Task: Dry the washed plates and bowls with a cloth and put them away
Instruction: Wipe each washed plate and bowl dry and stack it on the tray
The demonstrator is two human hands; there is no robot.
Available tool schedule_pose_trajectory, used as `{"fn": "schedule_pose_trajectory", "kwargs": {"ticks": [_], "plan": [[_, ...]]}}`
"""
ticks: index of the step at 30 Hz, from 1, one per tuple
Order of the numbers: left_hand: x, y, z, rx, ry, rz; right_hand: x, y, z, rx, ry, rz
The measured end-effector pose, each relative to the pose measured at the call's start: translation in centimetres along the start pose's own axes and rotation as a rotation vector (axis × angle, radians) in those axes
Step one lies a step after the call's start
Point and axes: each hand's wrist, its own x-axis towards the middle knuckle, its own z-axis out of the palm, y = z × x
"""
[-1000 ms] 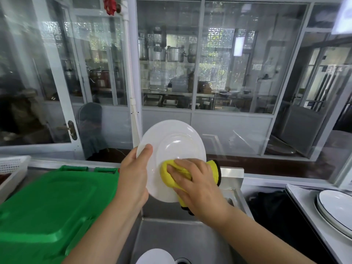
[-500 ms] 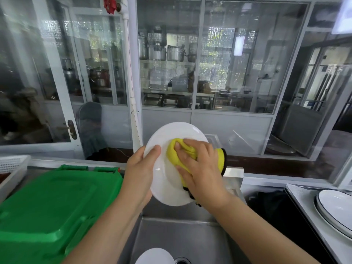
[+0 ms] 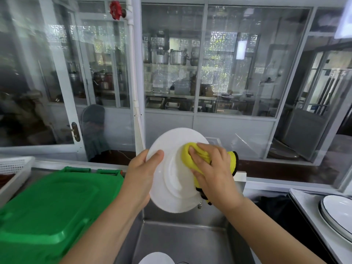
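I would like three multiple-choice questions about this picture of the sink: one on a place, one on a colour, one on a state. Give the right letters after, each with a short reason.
1. Where is the big green plastic lid?
A. left of the steel sink
B. inside the sink
C. on the right counter

2. What colour is the cloth pressed on the round white plate?
A. blue
B. yellow with a black edge
C. red

3. How is the white plate held?
A. flat on the counter
B. lying in the sink
C. raised over the sink, tilted on edge

Answers:
1 A: the lid fills the lower left, beside the sink.
2 B: yellow fabric shows under the right hand, and a black edge at its side.
3 C: the left hand grips the plate's rim, thumb on its face, above the sink.
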Motion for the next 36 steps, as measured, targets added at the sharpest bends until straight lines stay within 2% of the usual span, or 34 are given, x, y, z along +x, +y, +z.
{"fn": "schedule_pose_trajectory", "kwargs": {"ticks": [5,8,11,13,20,24,27,30,32,34,36], "plan": [[-0.1,-0.2,0.8,0.137,-0.03,0.045,2.5,-1.4,-0.7,0.107,0.115,-0.023],[-0.8,-0.5,1.8,0.293,-0.154,0.112,3.9,-2.3,-0.7,0.172,0.053,-0.025],[-1.3,-0.4,1.7,0.317,-0.199,0.144,4.2,-2.0,-0.6,0.288,0.04,0.089],[-1.6,-0.1,1.3,0.302,-0.208,0.163,4.0,-1.2,-0.5,0.422,0.062,0.221],[-2.0,1.3,1.2,0.231,-0.113,0.281,2.1,0.3,0.4,0.945,0.174,0.902],[-2.3,1.0,1.4,0.151,-0.077,0.364,0.3,-0.4,1.4,1.384,0.163,1.083],[-2.0,0.6,0.8,0.046,-0.142,0.297,0.4,0.1,1.1,1.335,0.187,1.111],[-1.1,1.1,-0.7,0.034,-0.204,0.129,0.5,1.2,-0.1,1.208,0.183,1.052],[-0.1,2.3,-1.6,0.127,-0.252,0.056,0.2,1.4,-0.8,1.11,0.111,0.955],[0.7,3.2,-1.8,0.303,-0.299,0.057,-0.1,1.2,-1.1,1.012,0.017,0.818],[0.9,3.3,-1.6,0.38,-0.32,0.049,-0.3,1.0,-1.1,0.933,-0.021,0.746]]}}
